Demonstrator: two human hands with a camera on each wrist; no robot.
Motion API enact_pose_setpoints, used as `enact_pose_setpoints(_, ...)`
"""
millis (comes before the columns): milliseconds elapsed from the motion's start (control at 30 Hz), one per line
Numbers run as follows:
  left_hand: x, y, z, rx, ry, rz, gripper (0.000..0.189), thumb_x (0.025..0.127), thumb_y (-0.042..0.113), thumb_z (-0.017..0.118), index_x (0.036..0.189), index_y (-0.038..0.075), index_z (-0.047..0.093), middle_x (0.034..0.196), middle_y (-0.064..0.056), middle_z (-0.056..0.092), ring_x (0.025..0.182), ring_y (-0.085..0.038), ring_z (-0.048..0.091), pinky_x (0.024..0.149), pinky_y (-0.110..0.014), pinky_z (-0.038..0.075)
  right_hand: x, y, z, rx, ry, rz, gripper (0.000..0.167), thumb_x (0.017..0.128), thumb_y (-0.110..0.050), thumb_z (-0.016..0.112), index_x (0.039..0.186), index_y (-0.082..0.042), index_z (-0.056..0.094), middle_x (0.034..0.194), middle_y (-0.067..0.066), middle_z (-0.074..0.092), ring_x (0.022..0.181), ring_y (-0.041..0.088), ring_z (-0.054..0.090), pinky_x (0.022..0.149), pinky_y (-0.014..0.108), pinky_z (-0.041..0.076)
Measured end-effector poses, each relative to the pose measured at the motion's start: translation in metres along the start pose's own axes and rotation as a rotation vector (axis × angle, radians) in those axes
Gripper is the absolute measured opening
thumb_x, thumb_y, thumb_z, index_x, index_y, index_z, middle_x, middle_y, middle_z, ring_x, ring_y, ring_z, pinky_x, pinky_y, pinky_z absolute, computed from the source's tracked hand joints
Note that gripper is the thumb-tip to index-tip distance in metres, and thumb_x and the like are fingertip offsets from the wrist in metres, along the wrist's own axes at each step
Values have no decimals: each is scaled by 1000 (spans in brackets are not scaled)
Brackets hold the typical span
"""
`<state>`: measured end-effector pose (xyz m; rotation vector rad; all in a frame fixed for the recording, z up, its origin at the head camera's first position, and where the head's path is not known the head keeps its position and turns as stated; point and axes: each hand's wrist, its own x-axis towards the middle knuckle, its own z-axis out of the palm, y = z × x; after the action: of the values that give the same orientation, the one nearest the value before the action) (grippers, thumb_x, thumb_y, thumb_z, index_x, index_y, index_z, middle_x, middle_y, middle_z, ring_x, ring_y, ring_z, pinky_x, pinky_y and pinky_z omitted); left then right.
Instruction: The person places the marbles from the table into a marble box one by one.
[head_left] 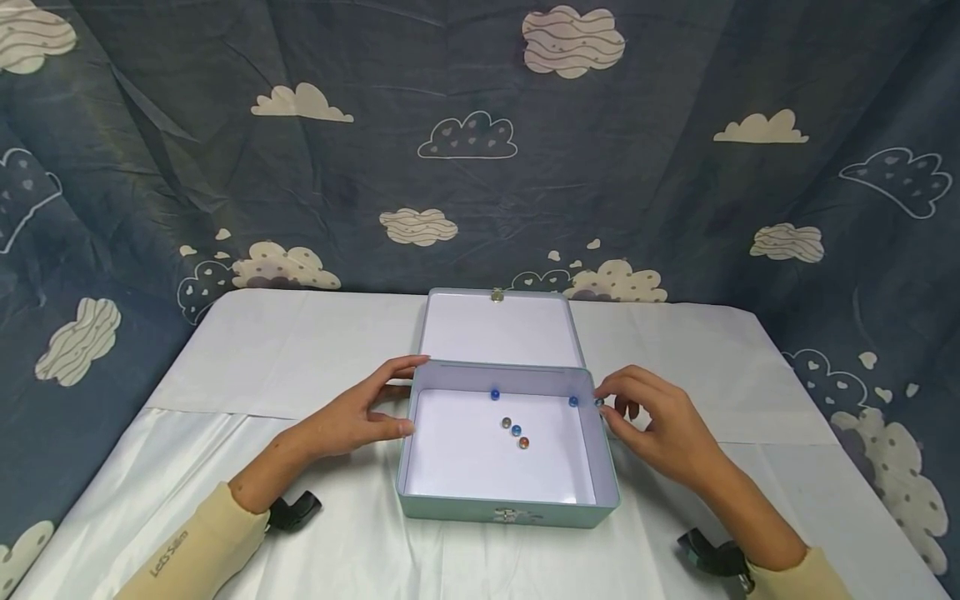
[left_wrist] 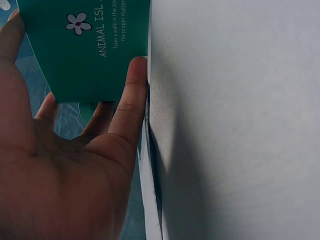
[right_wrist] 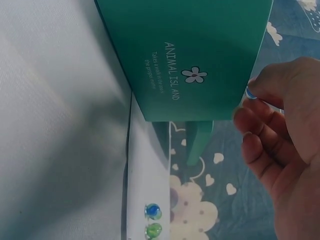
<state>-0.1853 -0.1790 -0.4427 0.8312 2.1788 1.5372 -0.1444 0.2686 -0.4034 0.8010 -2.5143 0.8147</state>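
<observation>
Backdrop (head_left: 375,175): 1, dark blue, cloud prints; hung at 12 o'clock behind all. White cloth (head_left: 322,333): 1, covered tabletop. Wrist cams (head_left: 296,511): 2, blk., one per wrist. Green tin box (head_left: 450,507): 1, approx. mid-cloth; lid (head_left: 498,332) lay folded back at its 12. Contents: 5 marbles — a blue marble (head_left: 495,394) at 12, 2nd blue marble (head_left: 573,402) at 2, and a row of greyish marble (head_left: 506,423), lighter blue marble (head_left: 516,431), reddish marble (head_left: 524,443) abt. centre. Loose pair (right_wrist: 153,211): blue & greenish marbles, on cloth per R wrist view. Obstruction: box's R wall (head_left: 598,462) stood betw. R hand (head_left: 663,425) and contents. R grip: narrow — thumb and fingertips pinched 1 bluish marble (head_left: 598,402) by rim, betw. 2 and 3. L hand (head_left: 348,425): at 9–10, fingers spread wide, touched L side.
</observation>
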Motion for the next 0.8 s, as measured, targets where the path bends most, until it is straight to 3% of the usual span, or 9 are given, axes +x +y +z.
enact_pose_setpoints(500, -1, 3, 0, -4, 2, -2, 88, 99, 11, 76, 166, 40, 26, 167, -9, 32, 152, -40, 40, 103, -40, 57, 0, 2, -1, -10, -11, 7, 37, 82, 8, 86, 110, -16, 76, 109, -9, 69, 79, 8, 60, 57, 22, 51)
enact_pose_setpoints(800, 0, 1, 1, -14, -2, -6, 88, 99, 12, 76, 166, 40, 26, 167, -8, 32, 152, -40, 39, 103, -38, 57, 0, 19, 0, -9, 16, -43, 41, 80, 12, 83, 108, -17, 74, 104, -6, 69, 76, 11, 59, 63, 19, 49)
